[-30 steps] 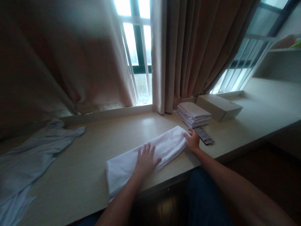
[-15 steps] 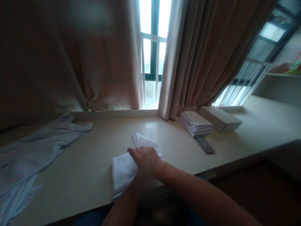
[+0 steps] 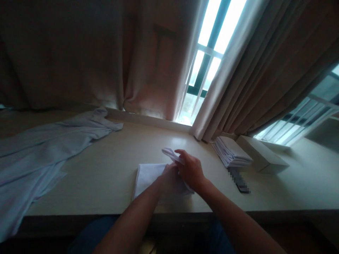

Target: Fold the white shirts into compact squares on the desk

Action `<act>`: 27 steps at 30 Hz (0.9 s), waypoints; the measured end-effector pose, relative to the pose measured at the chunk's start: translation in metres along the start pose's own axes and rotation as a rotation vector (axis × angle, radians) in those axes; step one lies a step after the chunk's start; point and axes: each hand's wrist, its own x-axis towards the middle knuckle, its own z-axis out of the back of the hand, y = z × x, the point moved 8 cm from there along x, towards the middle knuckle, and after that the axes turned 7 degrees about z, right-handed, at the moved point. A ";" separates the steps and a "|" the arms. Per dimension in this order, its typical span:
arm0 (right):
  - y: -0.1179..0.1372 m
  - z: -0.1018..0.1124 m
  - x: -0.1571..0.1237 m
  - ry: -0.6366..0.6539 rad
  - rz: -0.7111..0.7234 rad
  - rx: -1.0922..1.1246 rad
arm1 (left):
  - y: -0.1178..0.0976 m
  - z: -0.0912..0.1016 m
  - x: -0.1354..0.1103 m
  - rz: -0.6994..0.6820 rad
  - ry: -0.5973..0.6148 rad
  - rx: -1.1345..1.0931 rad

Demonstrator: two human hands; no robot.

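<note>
A white cloth (image 3: 150,176), folded into a flat bundle, lies near the table's front edge. At its far right side a narrow folded flap (image 3: 169,152) stands raised from the bundle. My right hand (image 3: 192,169) is closed on this flap, its thumb and fingers around the fabric. Against the bundle, just left of and partly behind my right hand, is my left hand (image 3: 170,173). Its fingers are mostly hidden, so its grip does not show.
A loose, crumpled pale garment (image 3: 66,137) spreads over the left of the table (image 3: 106,190). To the right are a stack of folded white cloths (image 3: 233,150), a pale box (image 3: 262,155) and a dark blurred-out object (image 3: 239,181). Curtains (image 3: 87,63) hang behind.
The view has turned and tilted, so the table's contents appear shifted. My right hand has come up at the flap, which now stands up folded between the fingers; before, my hands overlapped on the bundle.
</note>
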 end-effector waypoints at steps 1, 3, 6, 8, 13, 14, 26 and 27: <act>-0.008 0.006 0.005 -0.022 -0.042 0.028 | 0.008 -0.006 0.002 -0.037 0.040 0.020; -0.020 0.017 0.012 -0.060 -0.090 0.078 | 0.023 -0.018 0.002 -0.096 0.106 0.090; -0.032 0.027 0.018 -0.102 -0.117 0.119 | 0.033 -0.037 0.004 -0.164 0.154 0.162; -0.035 0.029 0.017 -0.116 -0.117 0.136 | 0.031 -0.047 0.010 -0.183 0.164 0.181; -0.037 0.024 0.015 -0.116 -0.106 0.137 | 0.020 -0.056 0.018 -0.208 0.159 0.210; -0.039 0.024 0.015 -0.116 -0.110 0.129 | 0.019 -0.055 0.014 -0.211 0.147 0.212; -0.023 0.004 0.027 -0.064 -0.124 0.025 | 0.028 -0.068 -0.067 -0.151 -0.008 0.178; -0.014 -0.004 0.027 -0.031 -0.103 -0.002 | 0.025 -0.065 -0.068 -0.142 0.001 0.165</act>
